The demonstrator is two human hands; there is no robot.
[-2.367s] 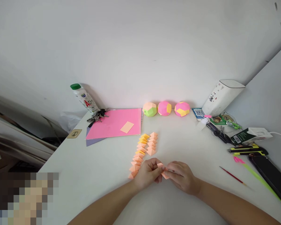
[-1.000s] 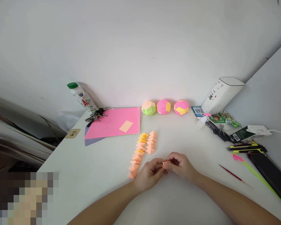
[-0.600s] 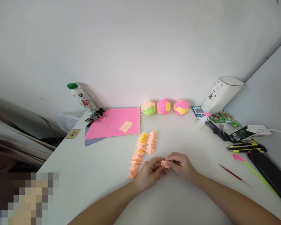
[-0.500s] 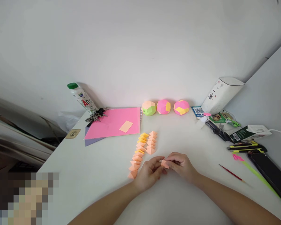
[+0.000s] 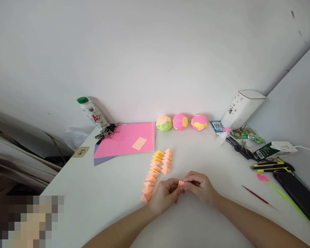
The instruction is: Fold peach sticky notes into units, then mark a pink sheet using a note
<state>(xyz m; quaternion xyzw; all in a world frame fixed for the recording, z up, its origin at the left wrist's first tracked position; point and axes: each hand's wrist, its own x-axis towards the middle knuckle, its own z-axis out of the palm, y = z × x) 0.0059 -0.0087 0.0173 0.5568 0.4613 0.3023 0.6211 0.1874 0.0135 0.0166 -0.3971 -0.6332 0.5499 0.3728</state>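
Observation:
My left hand (image 5: 164,194) and my right hand (image 5: 200,186) meet above the white table (image 5: 105,193), fingertips pinched together on a small folded orange paper piece (image 5: 181,183). Most of that piece is hidden by the fingers. Just beyond and left of my left hand lie two rows of folded orange and yellow paper units (image 5: 157,167). At the back by the wall stand three folded paper balls (image 5: 181,122), one green and peach, two pink and yellow.
A pink sheet (image 5: 126,139) with a small orange slip lies at the back left, beside keys (image 5: 105,130) and a green-capped bottle (image 5: 91,112). On the right: a white box (image 5: 241,107), yellow-black utility knives (image 5: 272,166), a red stick (image 5: 257,197), a dark phone (image 5: 297,194).
Both hands have kept working the orange piece, turning and pressing it smaller between the fingertips. The camera view tilted slightly; nothing else on the table moved.

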